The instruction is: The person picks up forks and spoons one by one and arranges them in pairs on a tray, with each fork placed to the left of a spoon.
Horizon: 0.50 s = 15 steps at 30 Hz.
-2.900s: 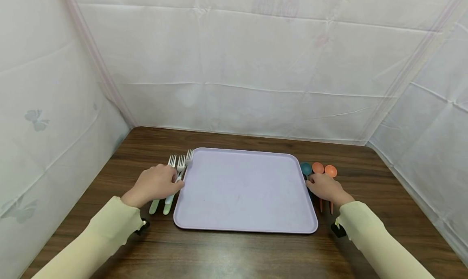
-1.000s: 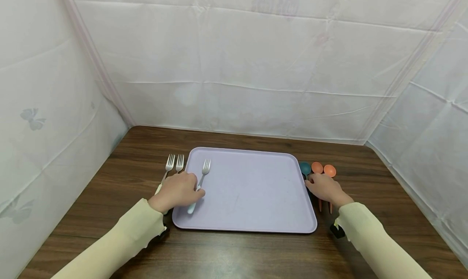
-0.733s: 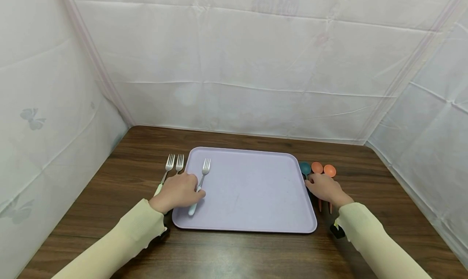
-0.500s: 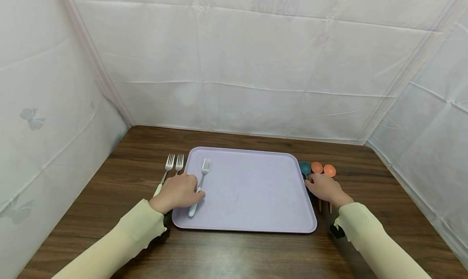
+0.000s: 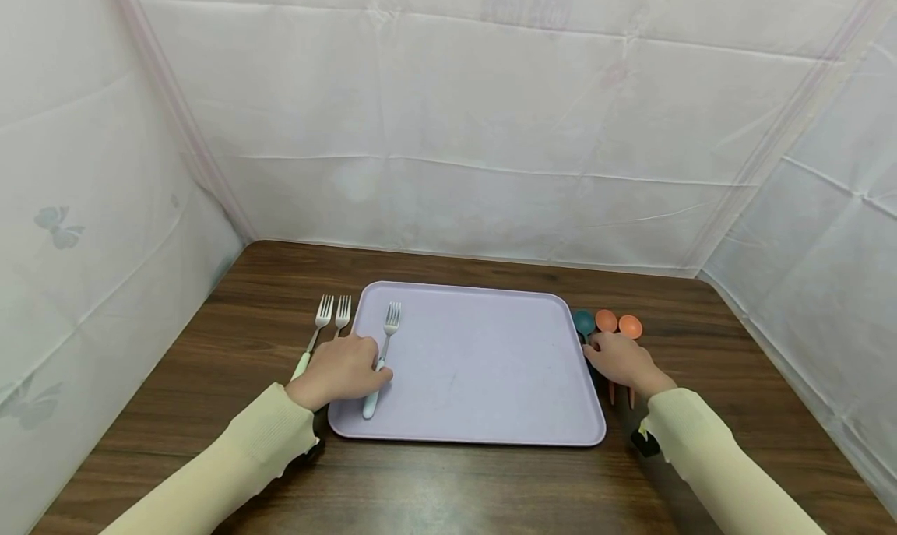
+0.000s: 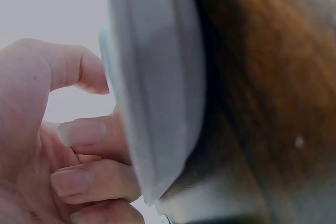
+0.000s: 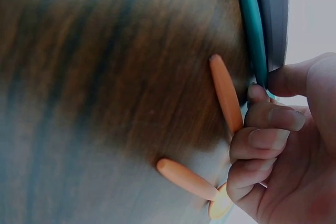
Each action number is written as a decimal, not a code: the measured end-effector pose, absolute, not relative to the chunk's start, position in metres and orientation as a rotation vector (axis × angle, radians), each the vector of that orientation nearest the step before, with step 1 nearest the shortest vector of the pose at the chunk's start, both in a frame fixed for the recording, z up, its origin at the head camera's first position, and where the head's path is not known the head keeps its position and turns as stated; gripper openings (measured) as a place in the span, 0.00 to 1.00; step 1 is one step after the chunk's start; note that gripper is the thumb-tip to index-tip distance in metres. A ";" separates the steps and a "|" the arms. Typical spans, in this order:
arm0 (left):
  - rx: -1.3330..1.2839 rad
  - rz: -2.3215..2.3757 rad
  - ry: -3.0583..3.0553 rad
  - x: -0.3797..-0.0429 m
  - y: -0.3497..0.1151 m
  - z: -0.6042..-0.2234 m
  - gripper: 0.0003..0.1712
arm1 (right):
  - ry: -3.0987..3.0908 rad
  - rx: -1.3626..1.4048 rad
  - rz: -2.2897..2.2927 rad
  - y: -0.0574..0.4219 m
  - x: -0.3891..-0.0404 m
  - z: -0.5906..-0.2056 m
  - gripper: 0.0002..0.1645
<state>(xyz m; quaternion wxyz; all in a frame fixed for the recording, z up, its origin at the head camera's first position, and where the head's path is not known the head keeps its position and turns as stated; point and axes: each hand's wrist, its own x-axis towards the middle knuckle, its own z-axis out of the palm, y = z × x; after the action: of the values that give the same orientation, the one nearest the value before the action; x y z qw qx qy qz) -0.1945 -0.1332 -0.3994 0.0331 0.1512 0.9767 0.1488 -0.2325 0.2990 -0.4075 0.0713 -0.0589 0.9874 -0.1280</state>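
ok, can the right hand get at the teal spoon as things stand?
Likely yes: the right hand looks to pinch the teal spoon, nothing between them; the tray only lies alongside.

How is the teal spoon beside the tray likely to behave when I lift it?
The teal spoon is probably light, given its slim handle. It should be fairly stiff, since that handle shows an even line. It might twist in the right hand, as the broader bowl sits at one end.

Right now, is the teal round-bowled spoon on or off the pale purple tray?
Off. The teal spoon is beside the purple tray, outside its right rim.
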 end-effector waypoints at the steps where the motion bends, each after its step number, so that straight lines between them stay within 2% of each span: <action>1: 0.468 0.458 3.004 -0.194 -0.133 -0.400 0.21 | 2.967 -0.176 -0.390 0.299 -0.232 -0.408 0.18; 15: 0.464 0.460 3.010 -0.195 -0.134 -0.402 0.20 | 2.971 -0.192 -0.391 0.299 -0.231 -0.408 0.18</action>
<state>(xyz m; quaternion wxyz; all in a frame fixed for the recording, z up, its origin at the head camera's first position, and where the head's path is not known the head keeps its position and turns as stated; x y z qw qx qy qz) -0.1954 -0.1339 -0.4020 0.0309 0.1505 0.9768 0.1492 -0.2314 0.2987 -0.4076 0.0693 -0.0638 0.9870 -0.1299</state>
